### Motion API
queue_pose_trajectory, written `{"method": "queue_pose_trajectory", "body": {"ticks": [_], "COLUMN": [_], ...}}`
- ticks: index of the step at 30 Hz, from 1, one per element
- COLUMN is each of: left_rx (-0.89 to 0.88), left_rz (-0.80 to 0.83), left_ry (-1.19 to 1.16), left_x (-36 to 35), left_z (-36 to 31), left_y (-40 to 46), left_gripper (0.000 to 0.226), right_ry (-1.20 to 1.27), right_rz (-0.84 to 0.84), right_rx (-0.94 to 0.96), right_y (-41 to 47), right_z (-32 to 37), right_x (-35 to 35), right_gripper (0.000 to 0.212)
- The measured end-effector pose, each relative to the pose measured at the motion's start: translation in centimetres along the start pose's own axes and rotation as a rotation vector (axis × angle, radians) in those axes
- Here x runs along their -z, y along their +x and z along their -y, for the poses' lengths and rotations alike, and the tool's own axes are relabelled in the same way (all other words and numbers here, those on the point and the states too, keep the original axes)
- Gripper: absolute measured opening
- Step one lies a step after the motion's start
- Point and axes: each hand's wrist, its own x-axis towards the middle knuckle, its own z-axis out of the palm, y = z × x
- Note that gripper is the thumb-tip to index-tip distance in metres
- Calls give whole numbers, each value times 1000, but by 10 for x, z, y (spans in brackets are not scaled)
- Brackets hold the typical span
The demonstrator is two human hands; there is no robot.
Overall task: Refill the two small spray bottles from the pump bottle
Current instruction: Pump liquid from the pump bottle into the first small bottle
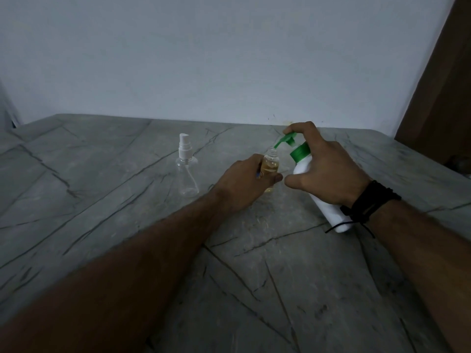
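My left hand grips a small clear spray bottle that stands open-necked on the table and holds yellowish liquid. My right hand holds the white pump bottle tilted to the left, with a finger on its green pump head. The green spout points down at the small bottle's open mouth. A second small clear spray bottle stands upright to the left with its white sprayer cap on; it looks empty.
The grey marble-patterned table stretches across the view, with a pale wall behind it. A brown wooden panel rises at the far right. A black band sits on my right wrist.
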Motion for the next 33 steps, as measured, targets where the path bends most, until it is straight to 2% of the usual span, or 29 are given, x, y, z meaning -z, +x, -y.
{"method": "queue_pose_trajectory", "body": {"ticks": [33], "left_rx": [17], "left_rz": [10], "left_ry": [22], "left_x": [-1], "left_z": [-2], "left_y": [0], "left_gripper": [50], "right_ry": [25], "right_rz": [-8], "right_rx": [10], "right_y": [-2], "right_z": [-1], "right_x": [1], "right_gripper": [75]}}
